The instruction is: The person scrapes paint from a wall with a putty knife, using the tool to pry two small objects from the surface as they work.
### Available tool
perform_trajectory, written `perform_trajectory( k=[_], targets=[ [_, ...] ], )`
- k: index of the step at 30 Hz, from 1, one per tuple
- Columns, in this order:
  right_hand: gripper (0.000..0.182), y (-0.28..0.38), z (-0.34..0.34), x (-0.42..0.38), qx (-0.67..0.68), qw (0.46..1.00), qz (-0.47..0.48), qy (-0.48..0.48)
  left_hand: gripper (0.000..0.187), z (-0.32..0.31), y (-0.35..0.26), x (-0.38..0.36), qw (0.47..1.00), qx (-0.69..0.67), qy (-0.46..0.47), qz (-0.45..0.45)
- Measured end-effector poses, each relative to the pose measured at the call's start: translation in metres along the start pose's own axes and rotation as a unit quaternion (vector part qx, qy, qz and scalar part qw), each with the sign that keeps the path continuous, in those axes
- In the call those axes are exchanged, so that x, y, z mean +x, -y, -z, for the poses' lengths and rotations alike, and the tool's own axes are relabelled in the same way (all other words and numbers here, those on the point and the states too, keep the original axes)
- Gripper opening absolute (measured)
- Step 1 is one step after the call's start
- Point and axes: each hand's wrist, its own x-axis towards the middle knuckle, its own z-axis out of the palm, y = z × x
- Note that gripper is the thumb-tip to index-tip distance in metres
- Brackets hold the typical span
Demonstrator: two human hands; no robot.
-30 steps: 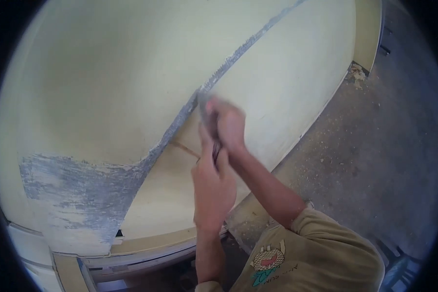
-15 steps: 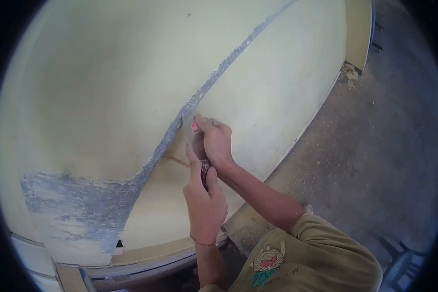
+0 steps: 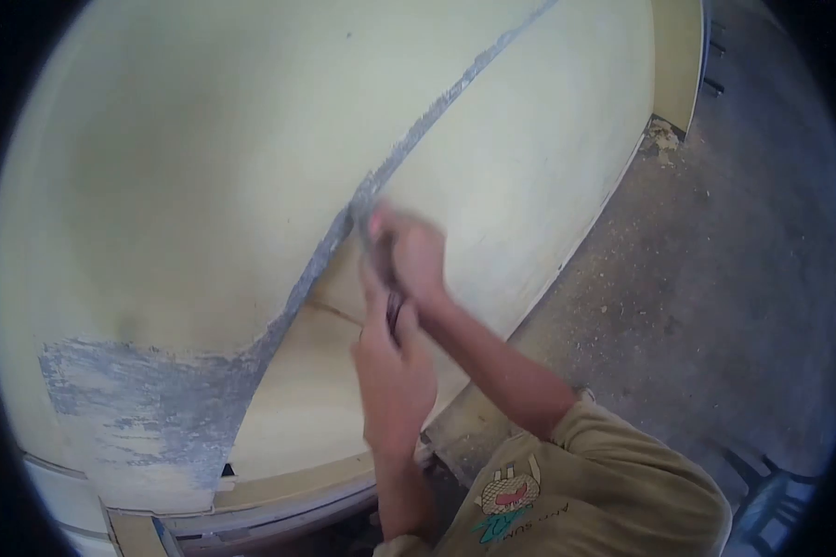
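Note:
A cream-painted wall or panel (image 3: 204, 223) fills much of the view, crossed by a grey bared strip (image 3: 427, 116) that widens into a patchy grey area (image 3: 167, 395) at lower left. Both hands grip one scraper (image 3: 395, 308) with a dark handle. My left hand (image 3: 395, 385) is closed round the handle. Farther up, my right hand (image 3: 413, 260) is closed at the blade end, blurred by motion. A small pinkish-red spot shows by its thumb. The blade's tip lies at the strip; blur hides whether it touches.
Pale flakes are scattered over the grey floor (image 3: 678, 269) at right. A little heap of debris (image 3: 662, 137) lies by the far corner. At lower right stands a blue chair (image 3: 771, 506). A ledge (image 3: 297, 487) runs along the panel's lower edge.
My right hand and the scraper's blade end have shifted slightly up toward the grey strip, now blurred. My left hand keeps its hold on the handle.

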Motion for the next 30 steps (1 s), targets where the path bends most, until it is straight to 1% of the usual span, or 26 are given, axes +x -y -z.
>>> perform_trajectory(
  k=[1, 2, 4, 5, 6, 7, 8, 9, 10, 12, 13, 14, 15, 16, 17, 18, 20, 22, 23, 24, 25, 26, 27, 28, 29, 30],
  targets=[
    [0.034, 0.017, 0.0, -0.01, 0.119, 0.965, -0.232, -0.014, 0.047, 0.004, 0.004, -0.004, 1.0, 0.002, 0.004, 0.011],
    [0.034, 0.024, 0.005, 0.001, 0.119, 0.965, -0.234, -0.016, 0.047, 0.007, 0.001, -0.008, 0.999, 0.006, 0.013, 0.031],
    [0.033, 0.029, 0.02, 0.03, 0.236, 0.909, -0.343, -0.031, 0.05, -0.004, -0.035, 0.006, 0.996, 0.012, 0.048, 0.074],
    [0.033, 0.044, 0.027, 0.037, 0.232, 0.886, -0.401, -0.021, 0.055, -0.006, -0.051, 0.015, 0.991, 0.016, 0.081, 0.108],
    [0.033, 0.027, 0.022, 0.029, 0.233, 0.886, -0.401, -0.022, 0.055, -0.005, -0.037, 0.009, 0.991, 0.017, 0.082, 0.107],
    [0.033, -0.004, 0.015, 0.012, 0.131, 0.957, -0.26, -0.007, 0.047, -0.004, -0.011, -0.002, 0.999, -0.006, 0.029, 0.046],
    [0.034, -0.018, 0.005, 0.002, 0.033, 0.994, -0.101, 0.005, 0.041, -0.003, 0.002, -0.003, 0.999, -0.026, -0.024, -0.027],
    [0.033, 0.011, -0.001, -0.007, 0.092, 0.969, -0.228, -0.028, 0.041, -0.001, 0.0, 0.004, 0.999, -0.025, -0.026, -0.037],
    [0.033, 0.011, 0.003, 0.003, 0.093, 0.968, -0.229, -0.031, 0.039, 0.001, -0.001, 0.005, 1.0, -0.021, -0.008, -0.022],
    [0.033, 0.006, 0.014, 0.024, 0.046, 0.988, -0.15, -0.01, 0.038, 0.0, -0.014, 0.003, 1.0, -0.019, 0.011, 0.004],
    [0.033, 0.004, 0.013, 0.026, 0.044, 0.988, -0.149, -0.008, 0.046, -0.007, -0.037, 0.013, 0.997, 0.002, 0.041, 0.061],
    [0.034, 0.0, 0.011, 0.025, -0.039, 0.994, -0.103, 0.005, 0.055, -0.01, -0.049, 0.017, 0.99, 0.025, 0.072, 0.117],
    [0.035, -0.005, 0.012, 0.023, -0.124, 0.99, -0.058, 0.022, 0.055, -0.008, -0.033, 0.014, 0.998, 0.013, 0.035, 0.042],
    [0.036, -0.012, 0.013, 0.023, -0.206, 0.978, -0.008, 0.036, 0.055, -0.001, -0.021, 0.005, 0.998, 0.012, 0.034, 0.041],
    [0.039, -0.024, 0.002, 0.004, 0.023, 0.996, -0.081, -0.027, 0.055, 0.008, -0.01, -0.003, 0.998, -0.005, 0.035, 0.045],
    [0.042, 0.018, 0.004, 0.0, 0.083, 0.961, -0.262, -0.026, 0.055, 0.012, -0.012, -0.005, 0.998, -0.024, 0.035, 0.052],
    [0.034, -0.023, 0.015, 0.025, -0.095, 0.994, -0.046, 0.034, 0.055, 0.002, -0.024, 0.012, 0.996, -0.052, 0.049, 0.058],
    [0.036, 0.021, 0.036, 0.071, 0.026, 0.954, -0.298, -0.007, 0.045, -0.018, -0.039, 0.041, 0.997, 0.025, 0.062, -0.038],
    [0.033, 0.033, 0.036, 0.074, 0.11, 0.928, -0.354, -0.028, 0.049, -0.023, -0.043, 0.044, 0.998, 0.017, 0.06, -0.016],
    [0.033, 0.011, 0.031, 0.064, 0.11, 0.931, -0.348, -0.024, 0.049, -0.021, -0.032, 0.037, 0.998, 0.013, 0.055, -0.021],
    [0.034, -0.033, 0.021, 0.044, -0.086, 0.991, -0.101, -0.016, 0.048, -0.018, -0.01, 0.023, 0.999, 0.011, 0.019, -0.045],
    [0.036, -0.056, 0.014, 0.034, -0.27, 0.95, 0.156, -0.013, 0.048, -0.016, 0.002, 0.016, 0.997, 0.011, -0.016, -0.071],
    [0.036, -0.043, 0.015, 0.032, -0.268, 0.95, 0.159, -0.018, 0.048, -0.015, -0.005, 0.013, 0.997, 0.012, -0.015, -0.077],
    [0.037, -0.017, 0.018, 0.029, -0.145, 0.989, -0.022, 0.009, 0.052, -0.011, -0.016, 0.009, 1.0, -0.017, 0.013, 0.003],
    [0.038, 0.006, 0.02, 0.028, -0.015, 0.978, -0.204, 0.036, 0.057, -0.006, -0.025, 0.005, 0.994, -0.044, 0.043, 0.085],
    [0.038, 0.023, 0.024, 0.033, -0.018, 0.978, -0.207, 0.034, 0.057, -0.007, -0.034, 0.006, 0.994, -0.045, 0.046, 0.088]
  ],
)
